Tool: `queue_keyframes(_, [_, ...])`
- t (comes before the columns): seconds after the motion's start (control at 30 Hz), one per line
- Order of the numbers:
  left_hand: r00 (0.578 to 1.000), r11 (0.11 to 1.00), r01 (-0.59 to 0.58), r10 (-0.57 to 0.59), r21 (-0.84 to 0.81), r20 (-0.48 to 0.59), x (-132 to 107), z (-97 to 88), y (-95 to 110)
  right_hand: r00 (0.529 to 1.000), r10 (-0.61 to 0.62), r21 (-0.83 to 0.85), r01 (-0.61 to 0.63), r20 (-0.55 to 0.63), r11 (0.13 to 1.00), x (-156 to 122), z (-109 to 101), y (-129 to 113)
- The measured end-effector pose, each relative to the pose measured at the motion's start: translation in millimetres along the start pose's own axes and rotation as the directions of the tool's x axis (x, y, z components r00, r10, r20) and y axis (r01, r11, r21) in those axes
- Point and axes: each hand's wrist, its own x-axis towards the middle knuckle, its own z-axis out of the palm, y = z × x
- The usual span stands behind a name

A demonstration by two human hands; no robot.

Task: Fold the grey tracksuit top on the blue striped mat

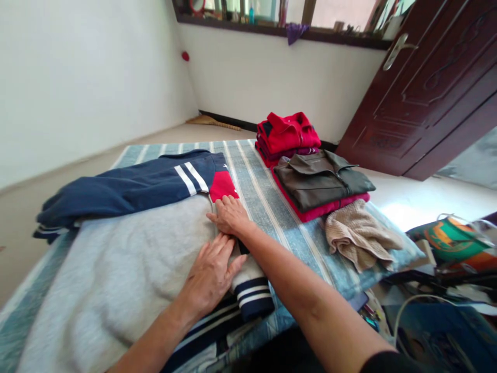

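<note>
So, our grey sweatshirt (116, 280) lies on the striped bedcover (264, 207), its sleeve running toward us, navy-striped cuff (251, 296) nearest; arms outstretched, our left hand (209, 272) and right hand (230, 216) press flat, open, gripping nothing.

White L wall (77, 77) is joined to far wall (272, 77) at a corner, w/ dark skirting (221, 118) fitted along far wall's base. Beige flr (42, 233) is seen at L, straw broom (213, 122) laid by far wall. Dark-brown wooden door (430, 88) w/ metal handle (396, 52) is swung open at R. Dark window ledge (279, 31) is set high on far wall; sunlit flr (404, 210) is seen near door.
</note>
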Motion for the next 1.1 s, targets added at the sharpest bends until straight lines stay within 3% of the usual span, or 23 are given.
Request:
queue_keyframes(0.1, [0.998,0.999,-0.044,0.046,0.025,-0.048,-18.0,-3.2,11.4,1.0,0.0,0.0,0.0,-0.024,1.0,-2.0,-1.3,-1.0])
queue_keyframes(0.27, [0.992,0.992,-0.126,0.127,0.009,-0.015,-41.6,-0.4,20.2,0.999,0.007,-0.002,-0.007,-0.034,1.0,-3.7,-3.4,-2.1])
queue_keyframes(0.43, [0.994,0.994,-0.111,0.111,-0.018,-0.003,-47.4,6.8,18.1,1.0,-0.001,0.005,0.001,-0.022,1.0,-9.5,-20.5,-12.7])
queue_keyframes(0.6, [0.99,0.991,-0.124,0.121,-0.05,-0.066,-48.4,7.7,17.7,0.998,-0.057,0.024,0.057,0.022,0.998,-36.9,-34.0,-23.4])
queue_keyframes(0.83, [0.981,0.99,-0.112,0.096,-0.09,-0.168,-53.3,-0.2,23.2,0.997,-0.056,0.063,0.052,0.06,0.997,-57.7,-19.7,-16.8])
queue_keyframes(0.97, [0.974,0.988,-0.067,0.035,-0.136,-0.224,-60.9,-9.7,20.4,0.999,-0.042,0.13,0.038,0.022,0.991,-62.2,-29.4,-15.6])
queue_keyframes(1.1, [0.963,0.984,-0.071,0.024,-0.164,-0.27,-69.2,-22.0,14.9,0.997,-0.066,0.213,0.074,-0.042,0.974,-88.6,-43.1,-10.9])
